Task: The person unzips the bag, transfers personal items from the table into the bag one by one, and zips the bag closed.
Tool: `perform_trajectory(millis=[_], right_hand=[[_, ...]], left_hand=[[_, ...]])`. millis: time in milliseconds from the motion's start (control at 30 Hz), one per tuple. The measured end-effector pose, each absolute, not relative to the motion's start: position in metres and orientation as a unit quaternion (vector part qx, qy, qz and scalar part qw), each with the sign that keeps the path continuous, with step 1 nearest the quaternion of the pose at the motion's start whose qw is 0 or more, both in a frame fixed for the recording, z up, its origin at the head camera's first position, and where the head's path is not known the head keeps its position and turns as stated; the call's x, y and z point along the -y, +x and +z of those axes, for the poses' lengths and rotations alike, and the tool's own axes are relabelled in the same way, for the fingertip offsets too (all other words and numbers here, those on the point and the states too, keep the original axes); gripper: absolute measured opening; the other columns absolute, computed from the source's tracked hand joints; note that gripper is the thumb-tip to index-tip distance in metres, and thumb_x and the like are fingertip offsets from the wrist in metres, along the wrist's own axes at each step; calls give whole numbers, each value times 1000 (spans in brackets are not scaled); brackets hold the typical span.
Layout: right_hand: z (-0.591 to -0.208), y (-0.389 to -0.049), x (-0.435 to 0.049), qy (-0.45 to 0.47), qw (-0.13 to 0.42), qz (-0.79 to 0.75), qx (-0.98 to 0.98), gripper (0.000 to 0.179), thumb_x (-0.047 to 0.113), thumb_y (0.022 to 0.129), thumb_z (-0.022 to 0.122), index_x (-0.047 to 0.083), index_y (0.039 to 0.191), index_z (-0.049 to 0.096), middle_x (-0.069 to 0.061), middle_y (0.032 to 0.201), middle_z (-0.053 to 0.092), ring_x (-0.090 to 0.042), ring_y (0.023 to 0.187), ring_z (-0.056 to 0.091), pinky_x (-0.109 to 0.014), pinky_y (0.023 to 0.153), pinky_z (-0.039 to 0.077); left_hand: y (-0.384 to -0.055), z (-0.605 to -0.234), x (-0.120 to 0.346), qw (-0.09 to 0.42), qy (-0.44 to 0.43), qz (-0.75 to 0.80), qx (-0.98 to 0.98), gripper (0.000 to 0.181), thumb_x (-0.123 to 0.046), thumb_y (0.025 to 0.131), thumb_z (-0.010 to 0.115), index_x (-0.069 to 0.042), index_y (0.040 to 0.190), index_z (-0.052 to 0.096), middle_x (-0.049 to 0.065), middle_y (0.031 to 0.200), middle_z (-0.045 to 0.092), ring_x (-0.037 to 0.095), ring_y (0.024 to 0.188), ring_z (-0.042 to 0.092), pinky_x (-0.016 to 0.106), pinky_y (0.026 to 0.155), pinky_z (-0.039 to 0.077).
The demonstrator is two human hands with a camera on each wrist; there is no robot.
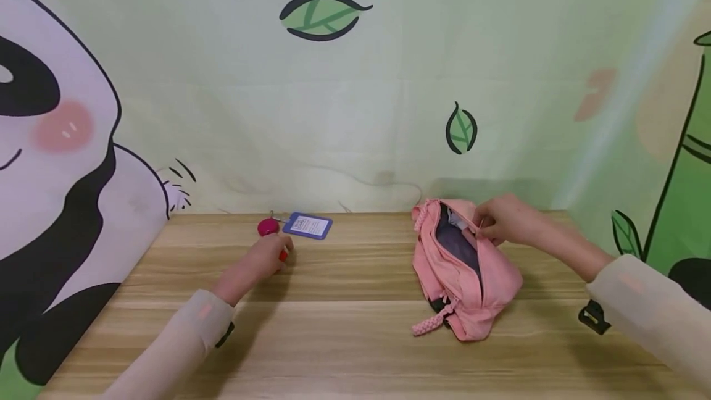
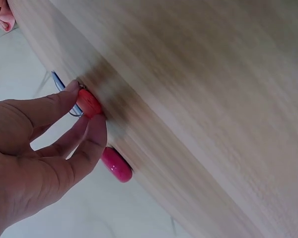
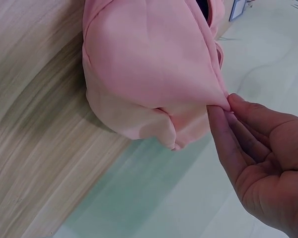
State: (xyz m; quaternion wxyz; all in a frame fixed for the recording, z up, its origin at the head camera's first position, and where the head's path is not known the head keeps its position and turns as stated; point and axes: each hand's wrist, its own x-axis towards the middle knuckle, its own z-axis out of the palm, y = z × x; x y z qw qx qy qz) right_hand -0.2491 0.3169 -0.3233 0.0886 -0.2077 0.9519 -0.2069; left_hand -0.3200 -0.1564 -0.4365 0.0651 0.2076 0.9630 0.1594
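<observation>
Between thumb and fingertips, my left hand (image 1: 265, 255) pinches a small red key fob (image 2: 90, 103) with a metal ring, low over the table. Its exact kind cannot be told, as the fingers partly cover it. Just beyond lies a round magenta case (image 1: 268, 226), and beside that a blue-framed card holder (image 1: 308, 226) with a white card. A pink fabric bag (image 1: 452, 270) lies on the right, its zip gaping to a dark lining. My right hand (image 1: 508, 220) pinches the right edge of that opening; the right wrist view shows the cloth drawn to a point.
The wood-grain table (image 1: 344, 338) runs back to a pale green wall cloth (image 1: 344, 110) printed with leaves and a panda. A braided pink zip pull (image 1: 429, 324) hangs off the bag's near end. Whitish items (image 1: 457, 221) show inside the bag.
</observation>
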Motion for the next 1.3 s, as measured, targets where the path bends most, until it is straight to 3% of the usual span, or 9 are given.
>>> perform_trajectory(millis=[267, 700, 1033, 1300], right_hand=[[-328, -246, -316, -207, 79, -196, -955, 3, 2, 92, 71, 0, 89, 71, -6, 78, 74, -13, 63, 70, -26, 58, 58], [-330, -245, -316, -199, 77, -204, -955, 3, 1, 92, 70, -1, 89, 70, -6, 78, 74, -13, 63, 70, -26, 57, 57], [-328, -247, -314, -192, 87, -220, -953, 4, 0, 92, 70, -5, 93, 70, -8, 80, 74, -15, 67, 71, -28, 60, 59], [-329, -246, -315, -195, 88, -231, -949, 6, -2, 92, 69, -7, 95, 71, -9, 82, 74, -15, 69, 71, -27, 60, 59]], left_hand=[[-314, -437, 156, 64, 215, 170, -960, 16, 14, 79, 71, 1, 89, 68, 11, 86, 66, 26, 82, 57, 41, 78, 56], [-311, -437, 153, 88, 196, 186, -959, 20, 14, 80, 66, 2, 95, 67, 14, 93, 68, 23, 80, 60, 36, 71, 55], [-308, -435, 154, 97, 180, 187, -961, 22, 11, 85, 65, 0, 104, 70, 13, 99, 70, 23, 83, 61, 37, 76, 56], [-304, -425, 152, 31, 228, 198, -953, 11, 7, 87, 72, -1, 93, 73, 9, 91, 71, 22, 79, 60, 39, 77, 57]])
